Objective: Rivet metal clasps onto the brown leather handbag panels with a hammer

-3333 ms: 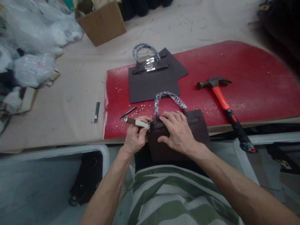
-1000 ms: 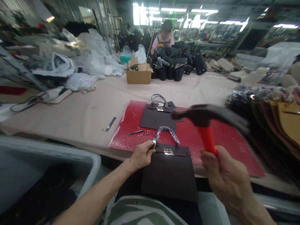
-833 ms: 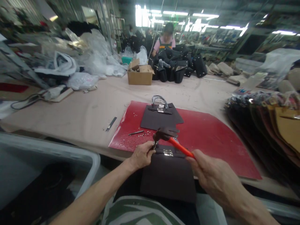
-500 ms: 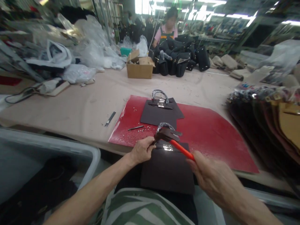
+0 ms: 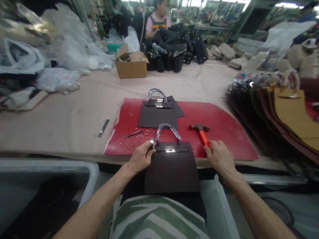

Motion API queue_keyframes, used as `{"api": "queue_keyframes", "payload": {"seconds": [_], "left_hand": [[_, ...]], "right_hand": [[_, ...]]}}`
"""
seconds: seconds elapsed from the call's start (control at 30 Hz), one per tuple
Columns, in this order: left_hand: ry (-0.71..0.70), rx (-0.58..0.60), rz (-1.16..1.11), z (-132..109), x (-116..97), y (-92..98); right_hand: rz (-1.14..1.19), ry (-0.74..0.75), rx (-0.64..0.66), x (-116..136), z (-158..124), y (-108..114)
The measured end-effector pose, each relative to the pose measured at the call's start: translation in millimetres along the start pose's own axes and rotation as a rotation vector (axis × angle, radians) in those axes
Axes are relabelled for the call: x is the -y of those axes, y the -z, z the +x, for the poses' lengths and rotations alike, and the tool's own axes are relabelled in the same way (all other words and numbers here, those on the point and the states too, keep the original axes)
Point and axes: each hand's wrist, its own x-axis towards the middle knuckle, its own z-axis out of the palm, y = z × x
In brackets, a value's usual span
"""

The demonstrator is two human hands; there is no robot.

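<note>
A dark brown handbag panel [image 5: 171, 172] hangs over the table's front edge, with a plastic-wrapped handle [image 5: 168, 126] and a shiny metal clasp [image 5: 170, 149]. At its upper left corner, my left hand [image 5: 142, 156] is closed in a pinch on a small silver metal piece [image 5: 152, 142]; whether the fingers also grip the panel is hidden. My right hand [image 5: 220, 157] wraps the handle end of a claw hammer [image 5: 203, 132] with an orange grip. The hammer head is over the red mat [image 5: 224, 132], right of the panel. Behind lies a second dark panel [image 5: 157, 116] with a wrapped handle.
A thin dark rod [image 5: 133, 134] and several tiny metal bits lie on the mat. Left of it is a flat dark tool [image 5: 104, 128]. Stacked bag panels [image 5: 286, 116] crowd the right. A cardboard box [image 5: 132, 68], black bags [image 5: 171, 49] and a person [image 5: 158, 23] are at the back.
My right hand has moved the hammer from above the panel's upper left corner to the right, down near the mat. My left hand keeps its pinch at that corner. The view has shifted.
</note>
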Motion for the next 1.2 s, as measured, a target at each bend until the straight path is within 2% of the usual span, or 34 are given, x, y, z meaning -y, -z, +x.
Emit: {"api": "queue_keyframes", "payload": {"seconds": [0.07,0.1,0.23,0.33,0.43,0.53,0.6,0.67,0.77,0.9,0.97,1.03,1.1,1.2], "left_hand": [[-0.012,0.001,0.012,-1,2,0.5],[-0.022,0.002,0.018,-1,2,0.9],[-0.052,-0.003,0.036,0,3,2.7],[-0.046,-0.016,0.033,0,2,2.6],[0.022,-0.048,-0.012,-1,2,3.8],[0.198,-0.136,-0.080,0,2,10.1],[0.274,-0.183,-0.131,3,-2,15.2],[0.255,-0.174,-0.166,10,-13,16.3],[0.141,-0.087,-0.228,24,-38,2.4],[0.095,0.033,-0.367,41,-63,-39.6],[0.114,0.077,-0.403,47,-64,-59.4],[0.119,0.106,-0.409,52,-60,-72.6],[0.117,0.125,-0.407,54,-55,-78.1],[0.154,0.139,-0.428,54,-51,-75.9]], "right_hand": [[-0.088,0.075,-0.104,8,-15,-3],[-0.097,0.079,-0.098,14,-24,-6],[0.043,-0.083,0.091,39,-58,-25],[0.195,-0.213,0.117,47,-68,-41],[0.449,-0.317,0.079,44,-70,-53],[0.857,-0.439,0.027,37,-73,-62],[1.109,-0.489,0.060,35,-77,-67],[1.288,-0.487,0.140,35,-82,-71],[1.470,-0.469,0.258,38,-85,-73],[1.711,-0.492,0.442,42,-82,-72],[1.785,-0.512,0.509,43,-79,-73],[1.794,-0.518,0.512,44,-77,-76],[1.804,-0.519,0.500,44,-75,-80],[1.821,-0.499,0.474,44,-77,-84]]}}
